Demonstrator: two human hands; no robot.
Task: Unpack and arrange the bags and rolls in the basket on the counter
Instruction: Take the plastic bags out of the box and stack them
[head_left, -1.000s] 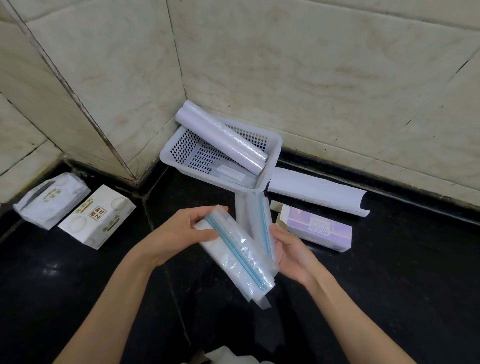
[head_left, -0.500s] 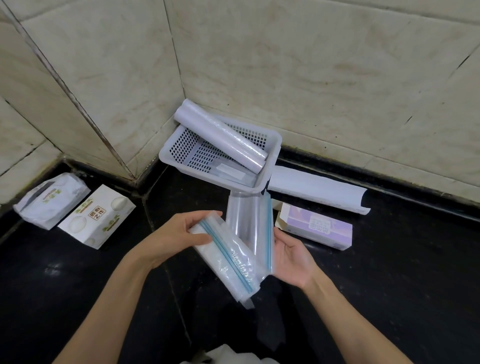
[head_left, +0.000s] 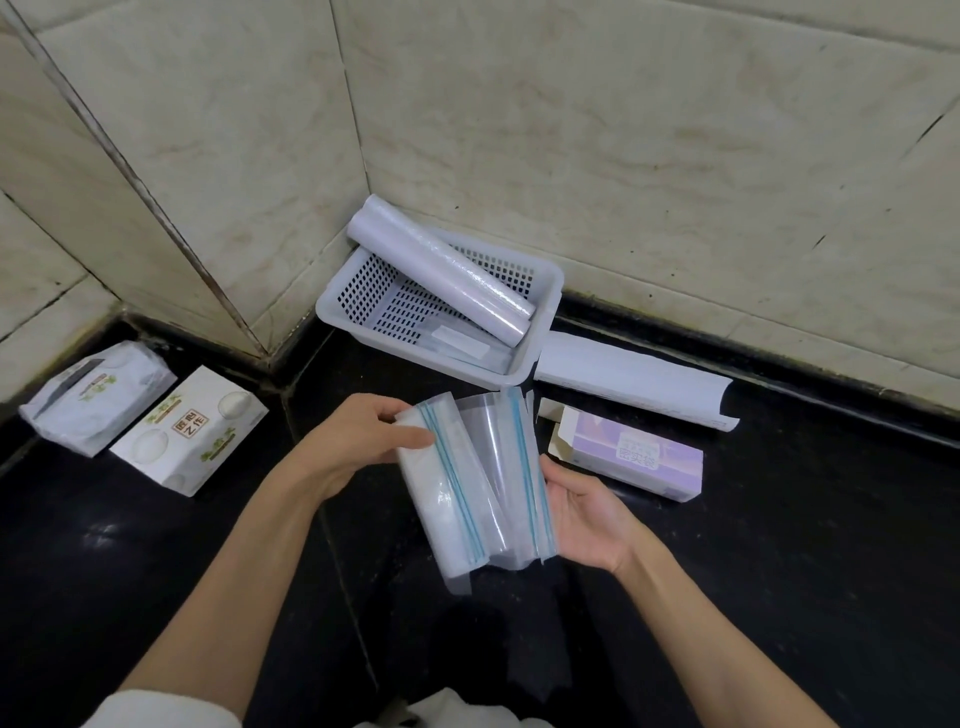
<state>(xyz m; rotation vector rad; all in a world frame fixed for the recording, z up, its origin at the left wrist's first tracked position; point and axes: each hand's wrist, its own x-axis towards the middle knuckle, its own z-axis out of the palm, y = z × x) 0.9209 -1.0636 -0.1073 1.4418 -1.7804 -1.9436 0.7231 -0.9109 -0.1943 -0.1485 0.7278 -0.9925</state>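
1. Black counter (head_left: 779, 597) under beige tiled walls, viewed from above; both forearms reaching in from the near edge.
2. Nearest, held above the counter: left hand (head_left: 353, 447) with thumb on top and fingers curled round the upper end of a rolled bundle of zip bags (head_left: 447, 499); right hand (head_left: 582, 509) cupping a second, looser sheaf of zip bags (head_left: 514, 467) from below and the side, fingers bent round its edge.
3. Best handled, by judgement, by squaring each bundle so the blue zip strips line up, then keeping a firm pinch, as the slick film looks ready to fan out or slide.
4. Just beyond the right hand: opened lilac carton (head_left: 639, 460), flap up, likely the source of the bags; behind it a long curled white box (head_left: 634, 379).
5. Off to the left: two white packs (head_left: 145, 415), apart from the work.
6. Farthest, in the corner: white perforated basket (head_left: 540, 338) with one long roll (head_left: 441, 275) lying aslant, its upper end over the rim, and a flat packet on the floor. Worth laying the bags flat beside that packet, under or alongside the roll.
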